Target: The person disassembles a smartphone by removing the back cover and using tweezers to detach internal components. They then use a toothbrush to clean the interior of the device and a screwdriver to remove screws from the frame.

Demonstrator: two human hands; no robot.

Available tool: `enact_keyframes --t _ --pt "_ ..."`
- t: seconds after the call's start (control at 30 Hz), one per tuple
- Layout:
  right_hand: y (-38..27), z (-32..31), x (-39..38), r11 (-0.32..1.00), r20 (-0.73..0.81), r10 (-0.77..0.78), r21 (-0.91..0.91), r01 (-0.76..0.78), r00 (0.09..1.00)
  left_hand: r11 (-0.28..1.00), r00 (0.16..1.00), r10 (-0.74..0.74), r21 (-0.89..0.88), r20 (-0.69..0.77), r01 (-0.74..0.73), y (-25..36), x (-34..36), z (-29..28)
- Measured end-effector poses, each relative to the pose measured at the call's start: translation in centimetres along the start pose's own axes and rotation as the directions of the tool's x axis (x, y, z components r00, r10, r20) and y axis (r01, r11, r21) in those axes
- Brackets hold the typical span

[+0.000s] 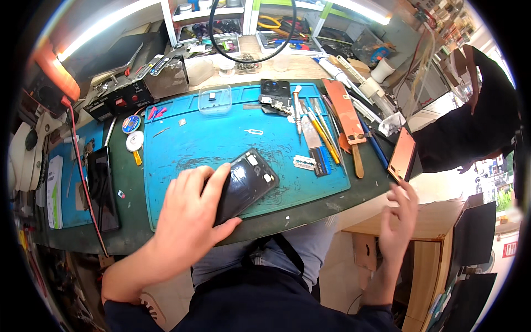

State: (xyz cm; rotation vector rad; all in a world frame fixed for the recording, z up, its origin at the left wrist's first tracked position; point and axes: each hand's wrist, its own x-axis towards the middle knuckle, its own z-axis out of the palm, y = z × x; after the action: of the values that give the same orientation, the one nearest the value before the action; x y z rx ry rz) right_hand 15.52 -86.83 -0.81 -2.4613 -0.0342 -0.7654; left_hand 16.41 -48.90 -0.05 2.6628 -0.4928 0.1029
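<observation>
My left hand (188,207) grips a black smartphone (246,188) by its near left side, tilted over the front of a blue work mat (193,141). The phone's dark, glossy back faces up, with cutouts at its far end. My right hand (397,224) is off the bench's right front edge, fingers loosely curled and apart. Its fingertips come close to a rose-gold phone or phone panel (402,155); whether they touch it I cannot tell. Beside the black phone lie a razor blade (305,162) and a blue-ended scraper (321,160). A SIM ejector pin (254,131) rests farther back.
Screwdriver (298,116), tweezers and a long copper-coloured panel (344,108) crowd the mat's right side. A transparent box (214,102) stands at the back. Left are another dark phone (103,188), a red cable (77,149) and a power supply (119,99). Someone in black stands at right.
</observation>
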Motion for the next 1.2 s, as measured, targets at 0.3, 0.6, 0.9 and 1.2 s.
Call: enact_keyframes --t 0.3,0.6,0.9,1.2 --pt "-1.2 8.1 7.5 0.935 0.247 -0.301 -0.111 0.336 0.921 0.953 0.943 0.213 -0.266 0.257 -0.143 -3.8 2.6 -2.7" --pt "-3.1 12.9 10.5 0.842 0.373 -0.332 -0.296 0.450 0.866 0.930 0.961 0.194 -0.275 -0.197 -0.244 -3.4 0.2 -0.9" --pt "-3.3 13.3 12.5 0.852 0.439 -0.183 -0.376 0.365 0.880 0.934 0.918 0.334 -0.055 -0.213 -0.353 -2.5 -0.4 0.7" --pt "-5.8 10.3 12.3 0.979 0.207 -0.180 -0.054 0.195 0.962 0.947 0.944 0.321 0.026 -0.073 -0.320 -1.2 -0.5 0.2"
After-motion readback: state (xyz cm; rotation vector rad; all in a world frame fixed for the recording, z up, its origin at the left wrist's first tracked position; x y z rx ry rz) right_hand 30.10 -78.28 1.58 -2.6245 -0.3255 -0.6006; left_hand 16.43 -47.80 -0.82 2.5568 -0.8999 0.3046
